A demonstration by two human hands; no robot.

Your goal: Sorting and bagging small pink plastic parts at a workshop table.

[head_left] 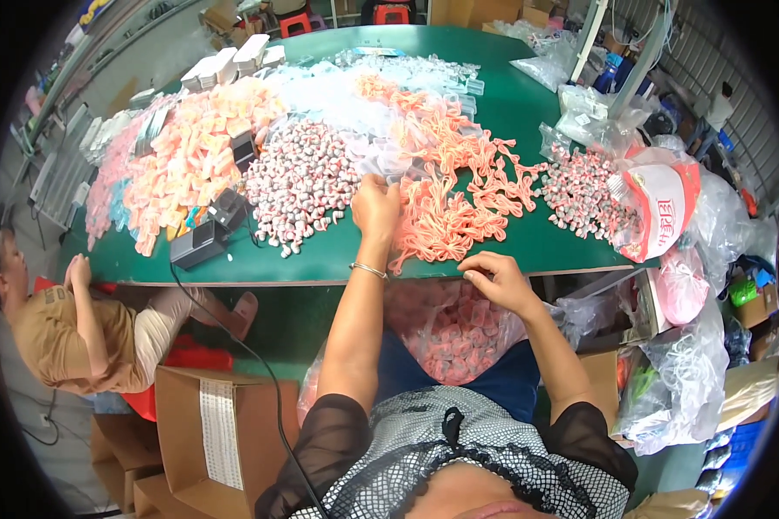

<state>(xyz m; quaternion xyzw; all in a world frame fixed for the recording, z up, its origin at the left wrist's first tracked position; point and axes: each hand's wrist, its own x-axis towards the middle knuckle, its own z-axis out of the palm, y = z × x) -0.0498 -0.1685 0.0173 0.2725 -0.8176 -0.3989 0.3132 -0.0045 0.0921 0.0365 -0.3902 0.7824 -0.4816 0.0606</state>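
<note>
While my left hand (376, 208) pinches clear film beside the peach ribbon bows (459, 203) on the desk (337, 255), my right hand (498, 281), grip narrow, should lift one bow cleanly at the edge.

Bare green table (528, 246) shows only along the near edge and far right; candy heaps (299, 182), ribbon pile (459, 195) and bags (662, 208) crowd the rest.
</note>
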